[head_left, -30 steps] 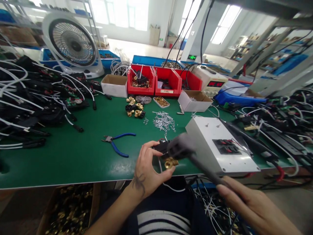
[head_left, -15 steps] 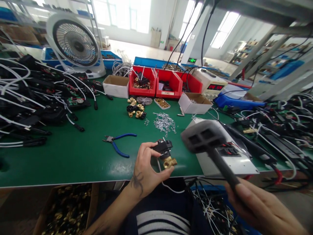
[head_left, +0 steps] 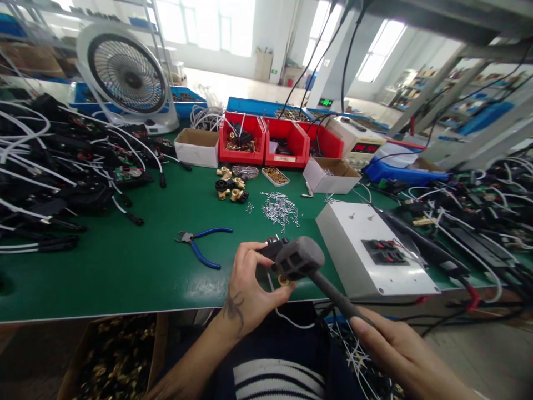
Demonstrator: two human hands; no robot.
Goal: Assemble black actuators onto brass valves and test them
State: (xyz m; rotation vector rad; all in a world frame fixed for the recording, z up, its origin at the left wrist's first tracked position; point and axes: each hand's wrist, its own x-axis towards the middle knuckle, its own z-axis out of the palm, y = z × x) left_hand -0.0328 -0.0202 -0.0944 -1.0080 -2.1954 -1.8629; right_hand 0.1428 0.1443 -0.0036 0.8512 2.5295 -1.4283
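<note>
My left hand [head_left: 250,283] grips a black valve with a brass fitting [head_left: 283,280] near the front edge of the green table. A white cable trails down from this part. In my right hand [head_left: 387,341] is the handle of a dark grey mallet [head_left: 300,258]. The mallet's head is over the valve and hides much of it; whether they touch I cannot tell. To the left lie blue-handled cutting pliers [head_left: 200,244], jaws apart. Beyond my hands is a loose pile of silver spring clips [head_left: 281,210].
A grey control box [head_left: 353,278] stands right of my hands. Red bins [head_left: 287,161], white cartons [head_left: 200,157] and brass fittings [head_left: 225,183] line the back. Cabled black parts [head_left: 75,189] crowd the left side, beside a fan [head_left: 133,83]. Below the table is a box of parts [head_left: 116,355].
The mallet has swung left and down from over the grey control box to the valve, my right hand moving left with it. My left hand has kept its place.
</note>
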